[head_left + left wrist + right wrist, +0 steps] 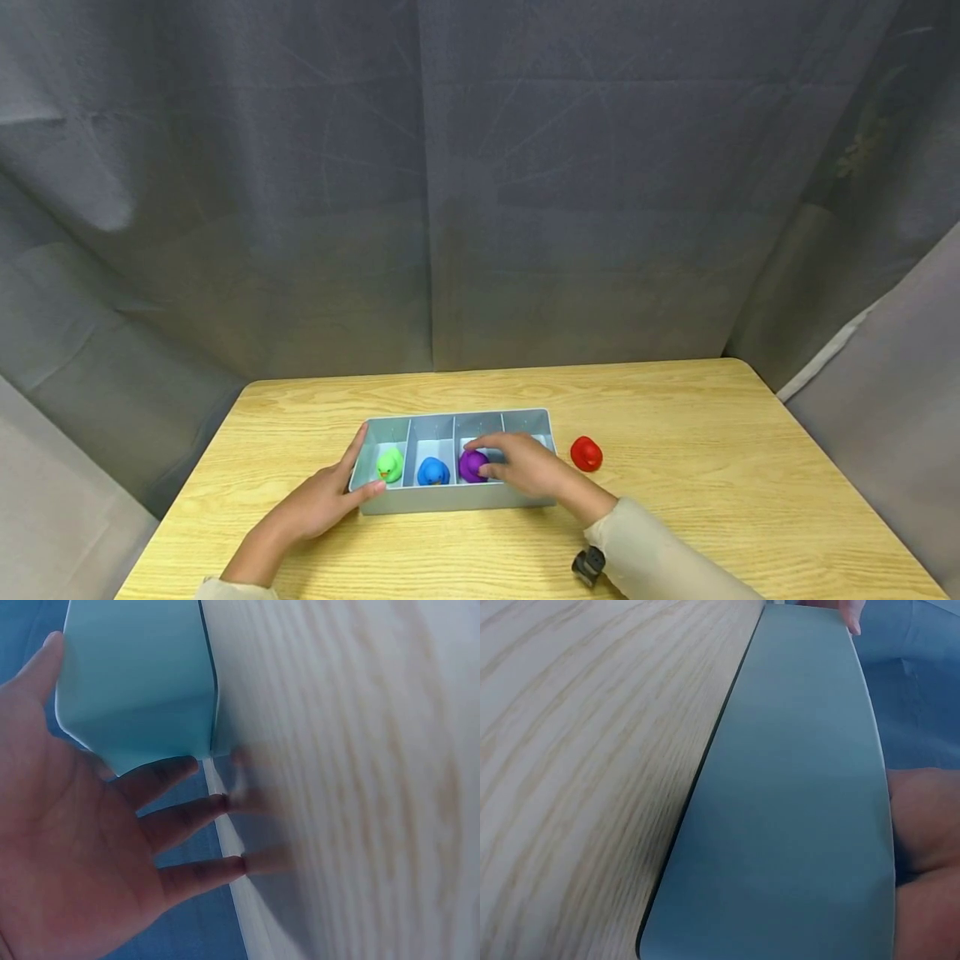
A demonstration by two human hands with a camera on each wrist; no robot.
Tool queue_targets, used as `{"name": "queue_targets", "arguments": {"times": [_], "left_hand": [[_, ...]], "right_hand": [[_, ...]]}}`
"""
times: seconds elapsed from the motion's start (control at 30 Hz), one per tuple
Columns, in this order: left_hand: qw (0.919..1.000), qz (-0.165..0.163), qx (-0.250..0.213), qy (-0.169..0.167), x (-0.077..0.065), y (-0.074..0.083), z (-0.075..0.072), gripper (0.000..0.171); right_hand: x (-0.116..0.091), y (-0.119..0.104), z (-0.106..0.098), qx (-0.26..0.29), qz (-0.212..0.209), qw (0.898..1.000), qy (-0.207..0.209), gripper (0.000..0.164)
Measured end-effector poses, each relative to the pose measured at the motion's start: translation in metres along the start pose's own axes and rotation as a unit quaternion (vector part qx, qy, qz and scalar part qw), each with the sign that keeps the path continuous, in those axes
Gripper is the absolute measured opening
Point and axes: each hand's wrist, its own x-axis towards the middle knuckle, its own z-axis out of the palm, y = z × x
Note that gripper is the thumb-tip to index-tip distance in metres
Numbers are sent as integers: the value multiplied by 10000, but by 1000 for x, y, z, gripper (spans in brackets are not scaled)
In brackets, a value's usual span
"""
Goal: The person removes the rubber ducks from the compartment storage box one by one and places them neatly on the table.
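Note:
A grey box [457, 500] with a row of compartments stands on the table. My left hand [322, 498] rests at its left end, thumb on the front rim; in the left wrist view the straight fingers [191, 877] spread beside the box's end, some tips touching the table. In the leftmost compartment sits a green rubber duck [390, 464], and beside it, one compartment over, a blue rubber duck [432, 472]. Reaching into the third compartment, my right hand [527, 467] pinches a purple rubber duck [471, 466] between thumb and fingers. The box wall hides those fingertips in the right wrist view.
Right of the box, a red rubber duck [587, 454] lies on the wooden table [697, 483]. My right forearm partly covers the rightmost compartment. A small black object [588, 566] is at my right sleeve. Grey curtains [480, 208] hang behind the table and at both sides.

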Motion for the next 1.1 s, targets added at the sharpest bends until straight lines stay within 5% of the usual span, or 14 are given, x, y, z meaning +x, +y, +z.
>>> {"name": "queue_targets", "arguments": {"times": [1.1], "left_hand": [[9999,-63,-96,-70,1,-1,0,94]], "right_hand": [[4,-2,9,-150,353,9984,421,22]]}}
